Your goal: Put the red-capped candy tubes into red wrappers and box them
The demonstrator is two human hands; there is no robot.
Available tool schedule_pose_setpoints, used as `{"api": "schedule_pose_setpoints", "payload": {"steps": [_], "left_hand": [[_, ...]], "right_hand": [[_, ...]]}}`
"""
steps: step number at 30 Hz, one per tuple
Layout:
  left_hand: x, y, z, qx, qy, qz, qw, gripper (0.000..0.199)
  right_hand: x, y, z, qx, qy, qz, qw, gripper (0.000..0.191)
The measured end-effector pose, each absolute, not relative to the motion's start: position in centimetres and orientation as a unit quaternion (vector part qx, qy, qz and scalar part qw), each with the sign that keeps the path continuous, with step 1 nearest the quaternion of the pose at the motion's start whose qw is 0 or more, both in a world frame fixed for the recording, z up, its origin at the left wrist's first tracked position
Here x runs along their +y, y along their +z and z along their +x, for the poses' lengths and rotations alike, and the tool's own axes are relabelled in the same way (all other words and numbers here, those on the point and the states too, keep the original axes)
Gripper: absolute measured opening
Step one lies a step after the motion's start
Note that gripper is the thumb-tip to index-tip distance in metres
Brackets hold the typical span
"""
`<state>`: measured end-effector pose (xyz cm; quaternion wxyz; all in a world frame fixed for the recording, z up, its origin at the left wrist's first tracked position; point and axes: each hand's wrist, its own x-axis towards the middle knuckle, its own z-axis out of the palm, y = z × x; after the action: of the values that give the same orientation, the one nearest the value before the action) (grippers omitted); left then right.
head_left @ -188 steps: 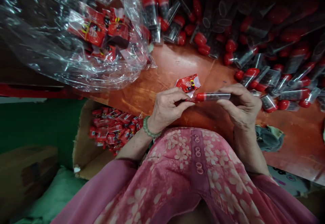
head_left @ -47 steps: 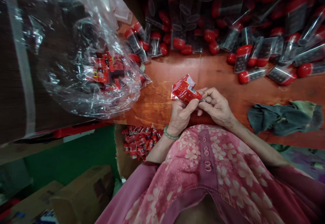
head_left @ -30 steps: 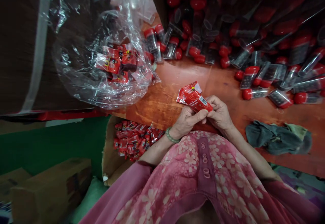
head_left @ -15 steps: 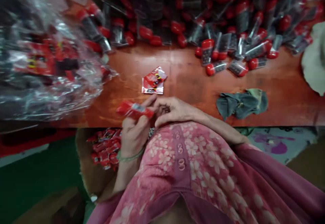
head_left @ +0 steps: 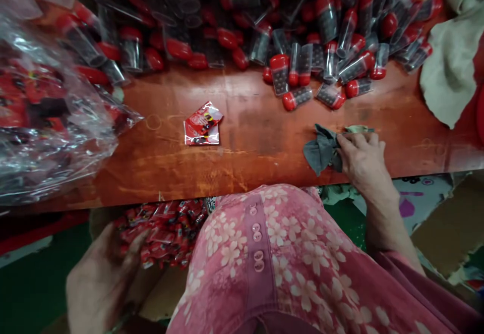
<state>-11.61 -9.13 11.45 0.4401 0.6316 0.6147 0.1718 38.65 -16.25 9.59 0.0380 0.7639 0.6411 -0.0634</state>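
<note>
Left hand (head_left: pixel 99 279) by packets (head_left: pixel 162 233), right (head_left: pixel 362 161) on cloth (head_left: pixel 321 150)

Dim, diffuse light being spread across scene; glare being thrown off plastic bag (head_left: pixel 45 122) and varnished tabletop (head_left: pixel 242 172); left hand (head_left: pixel 99 279) being smeared by motion blur, darkened by shadow; frame edges being bowed by wide-angle distortion.

**My right hand (head_left: pixel 363 162) on the grey-green cloth (head_left: pixel 321 150), my left hand (head_left: pixel 99 278) by the red packets (head_left: pixel 162 233)**
The cloth lies crumpled on the varnished reddish-brown tabletop (head_left: pixel 257 162), my fingers resting across it. The small, shiny packets lie heaped in a cardboard box (head_left: pixel 162 293) below the tabletop's edge, my blurred, open fingers just beside them.
</note>
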Motion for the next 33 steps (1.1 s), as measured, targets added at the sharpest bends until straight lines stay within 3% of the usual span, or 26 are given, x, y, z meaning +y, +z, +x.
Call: {"api": "schedule_pose_setpoints", "payload": {"steps": [1,2,5,7,11,12,16,21,24,28,33], "left_hand": [[-8.2,11.1,-9.2,0.675,0.179,0.641,0.319,0.050],[-7.3,10.6,-6.3,0.677,0.175,0.664,0.267,0.047],[-4.4,9.1,4.1,0.476,0.240,0.763,0.366,0.044],[-3.3,8.3,11.3,0.331,0.206,0.841,0.375,0.047],[-4.1,6.8,21.2,0.218,0.089,0.931,0.277,0.079],[-4.6,6.3,22.5,0.213,0.075,0.944,0.240,0.077],[-5.9,3.7,24.0,0.167,0.055,0.972,0.159,0.031],[-5.5,1.4,24.1,0.180,0.080,0.969,0.150,0.039],[-5.4,0.8,24.3,0.191,0.104,0.967,0.132,0.047],[-5.4,0.3,24.4,0.198,0.123,0.965,0.117,0.046],[-5.3,0.1,24.4,0.192,0.128,0.965,0.122,0.043]], "right_hand": [[-16.2,8.8,38.9,0.642,-0.060,0.763,0.038,0.038],[-16.1,8.1,39.0,0.646,-0.055,0.761,0.037,0.036],[-15.4,6.9,39.5,0.667,-0.018,0.744,0.030,0.029],[-14.9,6.6,39.7,0.683,0.007,0.730,0.017,0.031],[-14.8,6.4,40.2,0.696,0.033,0.717,-0.022,0.034],[-15.0,6.4,40.4,0.697,0.031,0.716,-0.036,0.035],[-15.0,7.3,42.2,0.698,-0.067,0.699,-0.138,0.033],[-11.8,9.1,44.1,0.719,-0.158,0.633,-0.240,0.019],[-8.2,9.5,43.3,0.772,-0.157,0.576,-0.217,0.013],[-4.2,8.5,41.6,0.818,-0.132,0.545,-0.126,0.034],[-2.9,6.2,41.1,0.826,-0.106,0.548,-0.074,0.041]]}}
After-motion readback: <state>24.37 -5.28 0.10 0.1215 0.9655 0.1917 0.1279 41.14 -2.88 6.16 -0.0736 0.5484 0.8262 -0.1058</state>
